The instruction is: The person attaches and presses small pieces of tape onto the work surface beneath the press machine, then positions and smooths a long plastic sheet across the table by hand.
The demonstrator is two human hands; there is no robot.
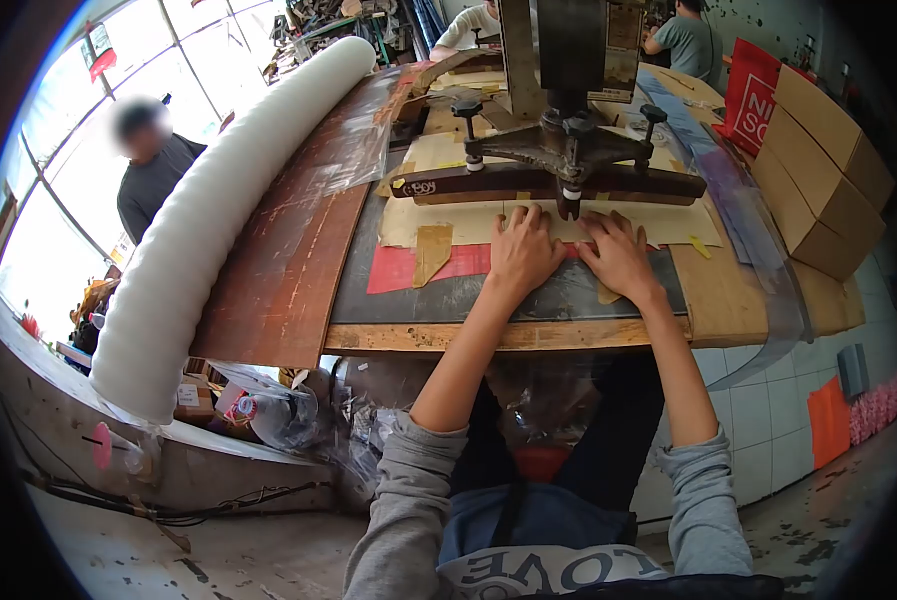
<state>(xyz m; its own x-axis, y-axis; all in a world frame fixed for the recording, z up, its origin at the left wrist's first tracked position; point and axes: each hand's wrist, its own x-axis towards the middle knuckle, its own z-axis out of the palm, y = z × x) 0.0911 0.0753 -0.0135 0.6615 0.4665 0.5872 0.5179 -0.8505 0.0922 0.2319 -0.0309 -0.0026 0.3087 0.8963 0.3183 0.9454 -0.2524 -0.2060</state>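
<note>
Both hands rest on a cream sheet [423, 222] at the front of the machine's dark crossbar [448, 187]. My left hand [523, 250] lies with its fingers spread and bent, the fingertips near the bar. Beside it, my right hand [615, 250] presses down with fingers apart, the thumbs close to each other. A red sheet [388, 270] shows under the cream one, on a dark board [358, 300]. Brown tape [432, 255] crosses both sheets left of my left hand. Neither hand is wrapped round anything.
A large white foam roll [218, 220] lies along the left, by a reddish-brown board [288, 250]. Cardboard boxes [818, 180] and a red bag [746, 100] stand at the right. One person [148, 165] is at the left; others sit or stand behind the table.
</note>
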